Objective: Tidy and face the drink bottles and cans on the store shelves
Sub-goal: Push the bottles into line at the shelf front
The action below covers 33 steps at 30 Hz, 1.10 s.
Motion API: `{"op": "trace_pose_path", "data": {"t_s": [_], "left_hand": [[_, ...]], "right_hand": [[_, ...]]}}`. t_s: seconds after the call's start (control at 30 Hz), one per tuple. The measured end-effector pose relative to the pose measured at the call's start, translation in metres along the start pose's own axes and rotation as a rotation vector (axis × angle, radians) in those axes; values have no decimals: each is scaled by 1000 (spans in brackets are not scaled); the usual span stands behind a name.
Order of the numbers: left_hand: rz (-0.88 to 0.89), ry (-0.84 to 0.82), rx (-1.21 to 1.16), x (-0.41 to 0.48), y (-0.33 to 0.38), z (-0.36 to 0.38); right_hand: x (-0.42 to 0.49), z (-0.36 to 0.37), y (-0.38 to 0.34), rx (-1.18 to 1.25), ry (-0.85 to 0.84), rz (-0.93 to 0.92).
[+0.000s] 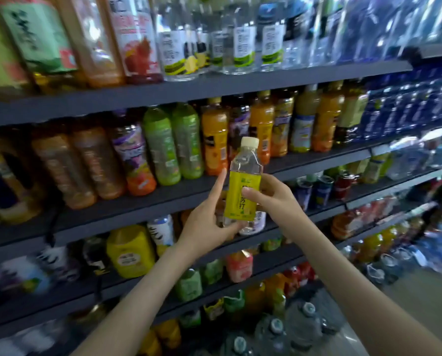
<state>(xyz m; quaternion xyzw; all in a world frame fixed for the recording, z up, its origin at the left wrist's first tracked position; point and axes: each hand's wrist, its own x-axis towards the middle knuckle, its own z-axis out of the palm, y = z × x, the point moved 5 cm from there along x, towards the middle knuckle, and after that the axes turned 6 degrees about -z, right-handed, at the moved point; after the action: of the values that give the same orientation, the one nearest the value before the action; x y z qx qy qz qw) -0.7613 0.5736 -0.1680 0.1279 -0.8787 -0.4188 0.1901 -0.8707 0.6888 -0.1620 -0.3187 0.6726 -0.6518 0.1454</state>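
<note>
Both hands hold a clear bottle with a yellow label and pale cap (pixel 243 183) upright in front of the shelves. My right hand (pixel 273 197) grips its label from the right, thumb across the front. My left hand (pixel 209 222) cups the bottle's bottom from the left, thumb under it and index finger stretched up alongside. Behind it stand rows of green bottles (pixel 172 145) and orange juice bottles (pixel 214 140) on the second shelf (pixel 163 199). Clear bottles with white labels (pixel 178 47) fill the top shelf (pixel 214 86).
Brown tea bottles (pixel 81 163) stand at the left of the second shelf, blue packs (pixel 399 109) at its right. Lower shelves carry a yellow jug (pixel 130 250), cans (pixel 322 191) and small bottles. Large water jugs (pixel 302 322) stand on the floor at lower right.
</note>
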Motion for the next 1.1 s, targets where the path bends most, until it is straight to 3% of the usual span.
{"op": "trace_pose_path", "data": {"t_s": [0.2, 0.4, 0.63, 0.93, 1.1], "left_hand": [[153, -72, -97, 60, 85, 117], [309, -98, 29, 145, 166, 215], [477, -233, -14, 271, 267, 309], [661, -5, 0, 415, 422, 438], [651, 108, 36, 464, 479, 517]], "right_hand": [[-2, -155, 3, 20, 127, 2], [30, -282, 2, -19, 283, -20], [89, -458, -5, -70, 449, -87], [134, -684, -38, -114, 620, -253], [153, -805, -40, -147, 640, -329]]}}
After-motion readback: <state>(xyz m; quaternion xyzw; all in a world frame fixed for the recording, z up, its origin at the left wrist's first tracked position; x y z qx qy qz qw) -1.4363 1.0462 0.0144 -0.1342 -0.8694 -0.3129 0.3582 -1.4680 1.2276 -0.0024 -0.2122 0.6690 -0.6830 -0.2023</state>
